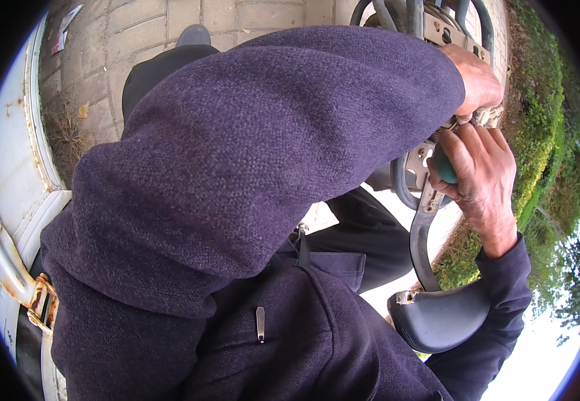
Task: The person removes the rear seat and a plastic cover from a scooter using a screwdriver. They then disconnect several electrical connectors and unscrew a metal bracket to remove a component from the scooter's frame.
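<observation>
My left arm reaches across the view in its dark purple-grey sleeve. At its end my left hand [480, 79] is curled down against the grey tubular metal frame [415, 23], beside a slotted metal bracket [441, 32]. Its fingertips are mostly hidden. Just below it, my right hand [482, 168] has its fingers closed around a rounded dark-green handle [444, 164]; the rest of that piece is covered by the hand. Both hands almost meet over a jumble of small parts that I cannot make out. A curved flat metal bar [422, 247] runs from the frame down to a black padded cushion [447, 319].
To the left stands a white, rust-stained metal panel [13, 154] with a rusty hinge-like fitting [41, 304]. Stone paving [136, 20] lies below, with a scrap of litter [67, 28]. Green hedge [537, 100] grows along the right. My dark shoe [194, 35] shows at the top.
</observation>
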Action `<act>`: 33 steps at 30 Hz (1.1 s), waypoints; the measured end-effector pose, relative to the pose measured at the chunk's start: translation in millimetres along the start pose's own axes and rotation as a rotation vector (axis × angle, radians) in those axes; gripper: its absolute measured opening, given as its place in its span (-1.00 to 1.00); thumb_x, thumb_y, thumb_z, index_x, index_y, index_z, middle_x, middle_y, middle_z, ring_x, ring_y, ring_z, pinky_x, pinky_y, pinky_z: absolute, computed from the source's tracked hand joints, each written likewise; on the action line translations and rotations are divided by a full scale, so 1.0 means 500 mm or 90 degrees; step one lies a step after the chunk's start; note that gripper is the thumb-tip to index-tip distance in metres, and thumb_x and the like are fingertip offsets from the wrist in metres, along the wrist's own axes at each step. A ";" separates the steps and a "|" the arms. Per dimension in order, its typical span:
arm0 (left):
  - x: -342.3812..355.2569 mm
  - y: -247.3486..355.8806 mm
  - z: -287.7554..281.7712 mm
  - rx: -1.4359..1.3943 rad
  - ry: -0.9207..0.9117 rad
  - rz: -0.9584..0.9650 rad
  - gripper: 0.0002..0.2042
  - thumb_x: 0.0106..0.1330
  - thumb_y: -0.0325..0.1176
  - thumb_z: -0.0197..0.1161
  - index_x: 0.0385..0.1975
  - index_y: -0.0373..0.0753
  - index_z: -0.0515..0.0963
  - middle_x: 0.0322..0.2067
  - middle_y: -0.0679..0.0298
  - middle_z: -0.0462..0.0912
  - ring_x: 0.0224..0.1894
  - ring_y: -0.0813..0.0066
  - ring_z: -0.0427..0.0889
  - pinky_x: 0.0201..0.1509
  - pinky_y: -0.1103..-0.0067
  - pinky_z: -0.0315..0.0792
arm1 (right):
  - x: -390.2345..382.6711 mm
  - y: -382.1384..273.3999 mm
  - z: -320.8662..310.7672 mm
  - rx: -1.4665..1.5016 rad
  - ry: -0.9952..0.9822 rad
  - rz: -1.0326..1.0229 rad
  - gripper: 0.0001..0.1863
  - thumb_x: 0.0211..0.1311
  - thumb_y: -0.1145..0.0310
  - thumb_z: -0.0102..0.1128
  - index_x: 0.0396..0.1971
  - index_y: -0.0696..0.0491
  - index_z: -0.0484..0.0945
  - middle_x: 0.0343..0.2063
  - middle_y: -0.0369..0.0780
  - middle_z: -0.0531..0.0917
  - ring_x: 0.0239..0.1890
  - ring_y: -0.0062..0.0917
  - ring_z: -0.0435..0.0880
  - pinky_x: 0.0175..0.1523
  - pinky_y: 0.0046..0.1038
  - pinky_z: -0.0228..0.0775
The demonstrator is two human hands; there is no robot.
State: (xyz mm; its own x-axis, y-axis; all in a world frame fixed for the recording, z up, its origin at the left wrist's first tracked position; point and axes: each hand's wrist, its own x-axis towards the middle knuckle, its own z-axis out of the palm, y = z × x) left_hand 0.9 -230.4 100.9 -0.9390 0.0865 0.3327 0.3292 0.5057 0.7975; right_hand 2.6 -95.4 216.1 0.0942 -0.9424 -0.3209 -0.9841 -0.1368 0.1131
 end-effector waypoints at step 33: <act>-0.018 -0.008 -0.011 0.036 -0.006 0.011 -0.84 0.13 -0.36 0.44 -0.32 -0.24 0.73 -0.38 0.09 0.75 -0.20 0.10 0.78 -0.14 0.26 0.63 | 0.026 0.014 -0.027 0.134 -0.145 0.135 -0.49 0.14 0.16 0.46 0.05 0.03 0.55 -0.41 -0.12 0.66 -0.38 -0.15 0.73 -0.29 -0.20 0.54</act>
State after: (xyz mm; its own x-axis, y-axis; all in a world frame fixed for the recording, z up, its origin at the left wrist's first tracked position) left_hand 8.6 -237.9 97.6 -0.9344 0.1036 0.3409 0.3392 0.5513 0.7623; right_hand -1.1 -112.9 225.3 -0.1276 -0.8477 -0.5149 -0.9898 0.1421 0.0114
